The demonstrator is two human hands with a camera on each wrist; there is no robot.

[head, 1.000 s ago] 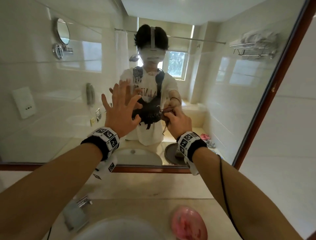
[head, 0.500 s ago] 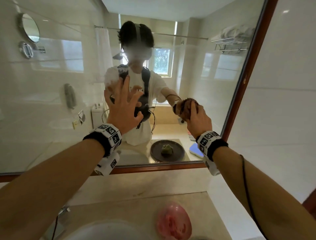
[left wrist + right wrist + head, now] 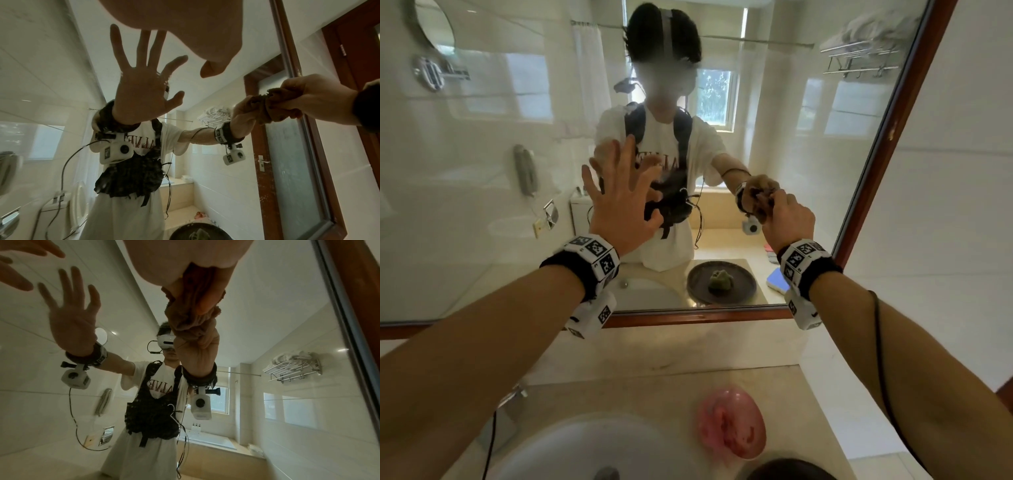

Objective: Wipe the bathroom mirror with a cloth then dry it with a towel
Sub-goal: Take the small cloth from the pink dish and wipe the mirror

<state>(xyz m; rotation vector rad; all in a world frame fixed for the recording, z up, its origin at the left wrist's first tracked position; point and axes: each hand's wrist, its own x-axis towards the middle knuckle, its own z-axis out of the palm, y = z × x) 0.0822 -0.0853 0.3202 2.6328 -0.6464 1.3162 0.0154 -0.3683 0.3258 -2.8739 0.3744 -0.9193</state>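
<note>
The wood-framed bathroom mirror (image 3: 801,154) fills the wall ahead of me. My left hand (image 3: 619,188) is flat against the glass at the centre, fingers straight and spread, holding nothing; the left wrist view shows its palm (image 3: 185,24) above its own reflection. My right hand (image 3: 787,216) grips a bunched brown cloth (image 3: 766,201) and holds it against the glass near the mirror's right frame (image 3: 893,137). The cloth (image 3: 275,104) shows between fist and reflection, and close up in the right wrist view as folds (image 3: 191,305) under my right hand (image 3: 185,256).
Below the mirror runs a beige counter (image 3: 808,394) with a white sink (image 3: 585,445), a faucet (image 3: 512,397), a pink soap dish (image 3: 729,425) and a dark plate (image 3: 791,472) at the bottom edge. A tiled wall (image 3: 962,205) stands right of the frame. Reflected high up is a towel rack (image 3: 859,44).
My right hand has carried the cloth from the middle of the mirror rightward, close to the right frame. My left hand has stayed flat on the glass.
</note>
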